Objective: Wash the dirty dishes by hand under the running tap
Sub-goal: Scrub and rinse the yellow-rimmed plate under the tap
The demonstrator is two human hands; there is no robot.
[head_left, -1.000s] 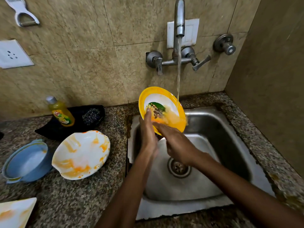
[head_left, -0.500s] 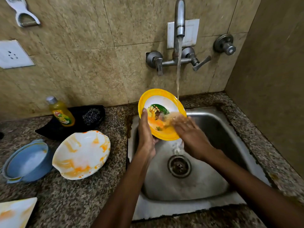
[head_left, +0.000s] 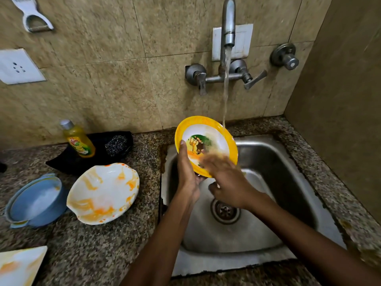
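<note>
A yellow-rimmed plate [head_left: 214,132] with a cartoon picture is tilted up over the steel sink [head_left: 274,162]. My left hand [head_left: 186,168] grips its lower left edge, thumb on the face. The straight fingers of my right hand [head_left: 228,180] rub the plate's lower right face and are motion-blurred. Water runs from the wall tap [head_left: 228,23] and strikes the plate's upper right rim. On the counter to the left lie a white bowl-plate [head_left: 103,193] smeared with orange and a blue bowl [head_left: 35,201]. A stained white plate corner [head_left: 18,265] shows at bottom left.
A yellow dish-soap bottle [head_left: 79,141] and a steel scrubber [head_left: 115,142] sit on a black tray [head_left: 61,159] against the tiled wall. The drain [head_left: 225,211] lies under my right wrist. A brown wall [head_left: 340,100] closes the right side. A peeler [head_left: 33,15] hangs at upper left.
My right hand has swept across the plate's face, from its lower middle to its right and back to its lower right. The orange smear on the plate has thinned. My left hand kept its hold.
</note>
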